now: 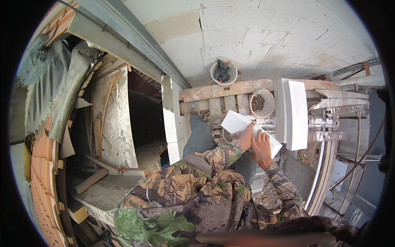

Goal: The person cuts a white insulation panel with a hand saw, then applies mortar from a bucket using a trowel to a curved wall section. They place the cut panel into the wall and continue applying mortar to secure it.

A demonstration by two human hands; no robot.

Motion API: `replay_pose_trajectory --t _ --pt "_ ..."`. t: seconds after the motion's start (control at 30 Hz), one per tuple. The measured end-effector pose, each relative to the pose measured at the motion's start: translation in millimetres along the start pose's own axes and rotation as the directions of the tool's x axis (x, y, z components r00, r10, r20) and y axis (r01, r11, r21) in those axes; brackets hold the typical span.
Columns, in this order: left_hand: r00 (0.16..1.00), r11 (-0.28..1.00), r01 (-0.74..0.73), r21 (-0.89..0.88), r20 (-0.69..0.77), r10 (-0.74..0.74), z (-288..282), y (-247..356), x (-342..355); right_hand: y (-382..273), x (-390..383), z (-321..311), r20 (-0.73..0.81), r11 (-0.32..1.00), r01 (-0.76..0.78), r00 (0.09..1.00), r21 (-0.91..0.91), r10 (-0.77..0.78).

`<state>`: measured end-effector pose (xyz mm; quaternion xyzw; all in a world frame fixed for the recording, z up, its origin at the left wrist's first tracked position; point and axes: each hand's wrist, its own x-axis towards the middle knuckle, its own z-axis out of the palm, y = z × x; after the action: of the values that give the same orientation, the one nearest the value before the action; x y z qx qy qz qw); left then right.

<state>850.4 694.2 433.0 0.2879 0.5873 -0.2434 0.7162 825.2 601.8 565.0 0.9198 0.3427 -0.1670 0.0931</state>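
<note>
A white building block [235, 122], probably aerated concrete, lies aslant in front of me. My left hand [245, 138] grips its near edge around the middle, with the thumb toward the top face. Close beside it, my right hand [262, 147] is bent over the block's right part, fingers curled on it. The two hands nearly touch at the fingertips; whether something small is pinched between them cannot be made out. Under the block a round rim, perhaps of a bucket [227, 136], shows in part. Both forearms wear camouflage sleeves.
Larger white blocks [295, 115] stand just right of my hands. A pale bucket with rubble [262, 103] is beyond them, and another bucket [224, 71] with dark stuff stands by the block wall [247, 37]. Wooden planks [205, 93] lie underfoot. A dark opening [144, 115] gapes at left.
</note>
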Motion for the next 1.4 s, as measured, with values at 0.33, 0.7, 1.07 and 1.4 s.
replay_pose_trajectory --t 0.33,0.7,1.07,1.4 --pt "0.996 0.954 -0.06 0.294 -0.051 0.078 -116.9 128.1 -23.2 -81.8 119.3 -31.7 -0.021 0.983 0.178 0.984 0.044 -0.177" --pt "0.607 0.724 -0.6 0.339 -0.397 0.689 -245.5 256.6 -76.8 -95.4 178.6 -80.5 -0.251 0.835 0.272 0.953 0.478 -0.167" --pt "0.378 0.272 -0.14 0.952 -0.203 0.903 -385.4 332.7 -123.6 16.1 162.0 -12.9 0.068 0.859 -0.032 0.998 0.512 -0.003" --pt "0.536 0.22 -0.093 0.971 -0.138 0.833 -435.4 363.3 -7.7 44.4 184.3 15.1 0.313 0.824 -0.218 0.948 0.524 0.052"
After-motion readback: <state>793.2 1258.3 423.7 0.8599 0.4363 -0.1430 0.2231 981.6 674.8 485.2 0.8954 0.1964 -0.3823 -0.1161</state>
